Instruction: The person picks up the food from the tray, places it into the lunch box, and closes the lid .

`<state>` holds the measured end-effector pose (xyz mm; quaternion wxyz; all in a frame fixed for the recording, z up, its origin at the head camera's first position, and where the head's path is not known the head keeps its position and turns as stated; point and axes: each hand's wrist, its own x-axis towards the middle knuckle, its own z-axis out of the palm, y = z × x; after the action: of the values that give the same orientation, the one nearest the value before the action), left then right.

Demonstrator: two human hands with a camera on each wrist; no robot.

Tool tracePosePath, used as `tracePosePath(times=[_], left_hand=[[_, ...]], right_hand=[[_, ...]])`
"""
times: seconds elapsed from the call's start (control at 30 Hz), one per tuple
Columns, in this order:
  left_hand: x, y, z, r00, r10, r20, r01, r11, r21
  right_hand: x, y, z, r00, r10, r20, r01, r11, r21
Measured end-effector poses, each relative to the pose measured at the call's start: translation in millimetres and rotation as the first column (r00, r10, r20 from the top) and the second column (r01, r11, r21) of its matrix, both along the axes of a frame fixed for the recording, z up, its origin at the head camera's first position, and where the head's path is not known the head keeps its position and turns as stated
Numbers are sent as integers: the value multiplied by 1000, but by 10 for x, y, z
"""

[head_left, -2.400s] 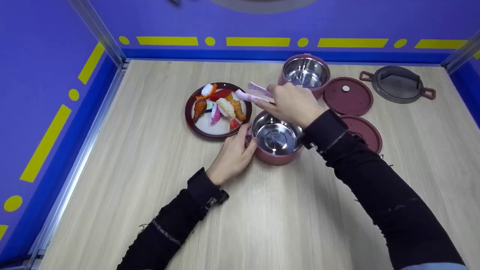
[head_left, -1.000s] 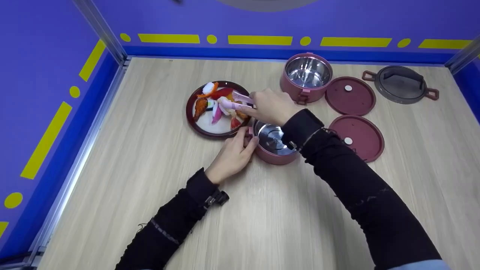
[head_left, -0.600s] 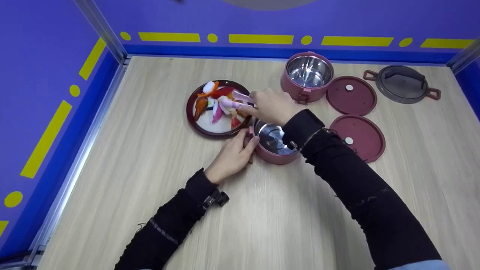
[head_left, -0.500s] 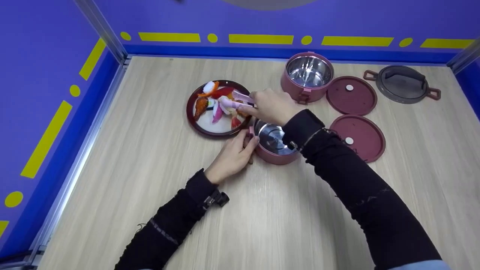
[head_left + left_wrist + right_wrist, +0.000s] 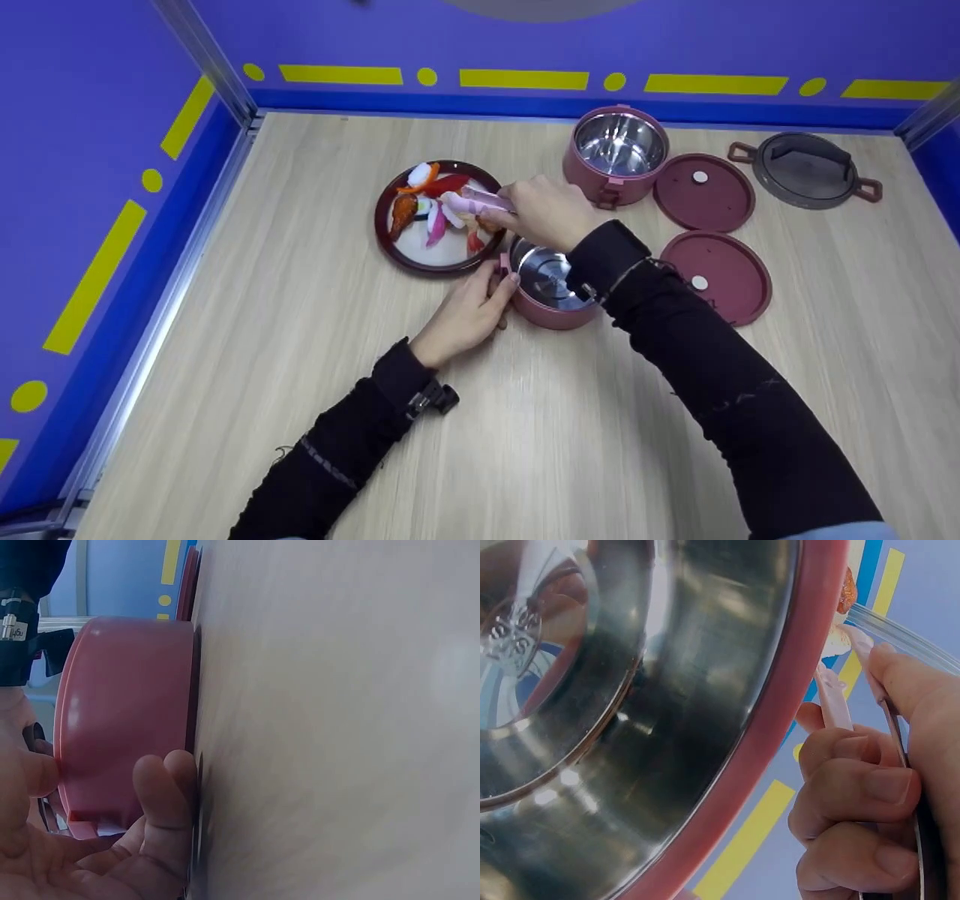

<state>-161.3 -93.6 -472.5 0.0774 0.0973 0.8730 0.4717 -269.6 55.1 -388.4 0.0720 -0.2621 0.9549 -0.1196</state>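
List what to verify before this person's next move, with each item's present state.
1. Near pot steadied: ok, the left hand holds its side.
2. Near pot uncovered: ok, the upper red lid, lower red lid and gray lid lie off to the right.
3. Tongs in grasp: ok, the right hand holds them.
4. Tong tips over the plate: ok, they are at the food pieces.
5. A piece firmly pinched between the tips: cannot tell, the contact is partly hidden.
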Motion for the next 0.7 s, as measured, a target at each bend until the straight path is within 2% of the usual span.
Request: tracePosePath(times=[0.47, 0.7], left_hand=[[-7, 0, -11, 1000, -3, 1, 3, 1000, 4], [-2, 1, -1, 1000, -3, 8, 3, 1000, 5]], right_hand=[[-9, 34, -9, 1000, -8, -4, 8, 999, -37], [-12, 47, -18, 1000, -12, -16, 11, 1000, -24]])
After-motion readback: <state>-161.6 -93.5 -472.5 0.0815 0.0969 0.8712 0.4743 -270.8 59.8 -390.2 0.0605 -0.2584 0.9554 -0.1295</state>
